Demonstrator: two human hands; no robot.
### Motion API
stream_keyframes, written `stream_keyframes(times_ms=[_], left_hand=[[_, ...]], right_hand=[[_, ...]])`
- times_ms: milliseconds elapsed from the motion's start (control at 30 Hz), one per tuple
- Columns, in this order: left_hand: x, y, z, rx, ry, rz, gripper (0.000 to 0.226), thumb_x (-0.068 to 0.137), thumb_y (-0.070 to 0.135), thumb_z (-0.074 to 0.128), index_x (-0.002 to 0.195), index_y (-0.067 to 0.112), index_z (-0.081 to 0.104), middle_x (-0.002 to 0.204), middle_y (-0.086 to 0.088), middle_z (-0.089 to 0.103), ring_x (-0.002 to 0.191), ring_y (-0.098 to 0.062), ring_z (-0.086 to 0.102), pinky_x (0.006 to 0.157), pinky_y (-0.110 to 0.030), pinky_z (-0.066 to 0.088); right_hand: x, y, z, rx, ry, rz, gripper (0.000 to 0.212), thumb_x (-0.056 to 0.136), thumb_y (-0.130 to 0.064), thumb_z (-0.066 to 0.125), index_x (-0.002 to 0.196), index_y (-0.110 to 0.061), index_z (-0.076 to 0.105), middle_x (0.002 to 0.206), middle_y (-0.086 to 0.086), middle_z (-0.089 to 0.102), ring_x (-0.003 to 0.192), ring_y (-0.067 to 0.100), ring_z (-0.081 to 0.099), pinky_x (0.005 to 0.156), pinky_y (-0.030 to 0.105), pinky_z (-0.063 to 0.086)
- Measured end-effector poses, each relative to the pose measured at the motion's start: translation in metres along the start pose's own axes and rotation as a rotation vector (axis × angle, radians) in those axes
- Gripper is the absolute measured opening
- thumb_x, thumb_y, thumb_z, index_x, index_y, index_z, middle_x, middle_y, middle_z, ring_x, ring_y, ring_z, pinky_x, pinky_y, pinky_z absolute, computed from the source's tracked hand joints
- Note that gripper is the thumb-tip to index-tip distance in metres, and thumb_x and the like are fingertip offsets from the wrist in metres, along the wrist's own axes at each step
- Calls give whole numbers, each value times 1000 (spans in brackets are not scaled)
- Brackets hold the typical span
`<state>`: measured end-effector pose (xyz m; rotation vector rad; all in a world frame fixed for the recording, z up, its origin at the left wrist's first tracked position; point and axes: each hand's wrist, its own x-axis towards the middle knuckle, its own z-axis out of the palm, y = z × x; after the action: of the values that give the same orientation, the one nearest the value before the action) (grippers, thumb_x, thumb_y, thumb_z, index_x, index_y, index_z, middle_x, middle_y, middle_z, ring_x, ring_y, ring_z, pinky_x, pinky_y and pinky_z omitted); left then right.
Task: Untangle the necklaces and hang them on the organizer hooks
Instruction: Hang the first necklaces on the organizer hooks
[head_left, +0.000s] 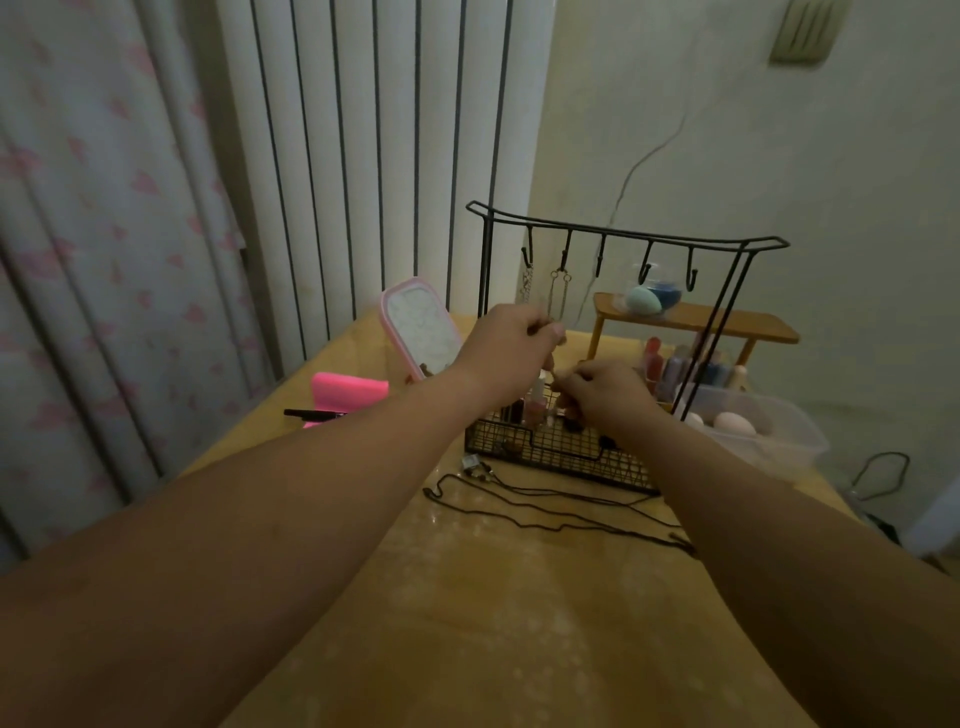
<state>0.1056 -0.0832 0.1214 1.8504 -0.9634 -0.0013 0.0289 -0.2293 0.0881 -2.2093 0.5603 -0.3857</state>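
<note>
My left hand (511, 338) and my right hand (605, 395) are both curled, fingertips pinched on what looks like a thin pale chain (551, 362) stretched between them. It is too fine and blurred to make out further. My left hand is the higher one. Both are in front of the black wire organizer with a row of hooks and a mesh basket base (628, 244).

Two more pale metal chains (560, 291) hang from the organizer's two leftmost hooks, just behind my left hand. A long black cord necklace (545, 500) lies loosely looped on the glossy yellow-tan table (493, 623), just in front of the organizer's basket.

Left of the organizer a pink-rimmed white rectangular panel (418, 327) leans upright, with a bright pink object (349, 392) beyond it. Behind the organizer is a small wooden shelf (727, 322), and to its right a clear plastic tub (779, 441).

White vertical slats (384, 130) and a pale curtain with pink print (78, 208) back the table on the left, with a cream wall (779, 156) on the right.
</note>
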Motion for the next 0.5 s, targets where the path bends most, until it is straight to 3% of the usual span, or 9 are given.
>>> stream_keyframes(times_ms=[200, 333, 500], left_hand=[[-3, 6, -4, -7, -8, 0, 24, 107, 25, 55, 103, 11, 74, 78, -2, 71, 65, -9, 62, 67, -29, 50], [-2, 2, 0, -22, -6, -5, 22, 107, 24, 57, 101, 11, 74, 78, -2, 70, 64, -8, 61, 68, -29, 51], [0, -7, 7, -18, -8, -8, 19, 105, 24, 59, 98, 13, 73, 76, 1, 70, 59, 0, 60, 65, -26, 48]], right_hand=[[-8, -13, 1, -10, -43, -26, 29, 106, -31, 57, 94, -11, 74, 79, 7, 72, 70, 17, 67, 71, 37, 58], [-5, -9, 8, -53, -68, -8, 31, 107, -26, 56, 87, -9, 73, 65, -2, 68, 49, 0, 61, 49, 17, 45], [7, 7, 23, -48, -131, 73, 26, 105, -24, 61, 92, -7, 76, 82, 6, 74, 59, 4, 64, 50, 17, 46]])
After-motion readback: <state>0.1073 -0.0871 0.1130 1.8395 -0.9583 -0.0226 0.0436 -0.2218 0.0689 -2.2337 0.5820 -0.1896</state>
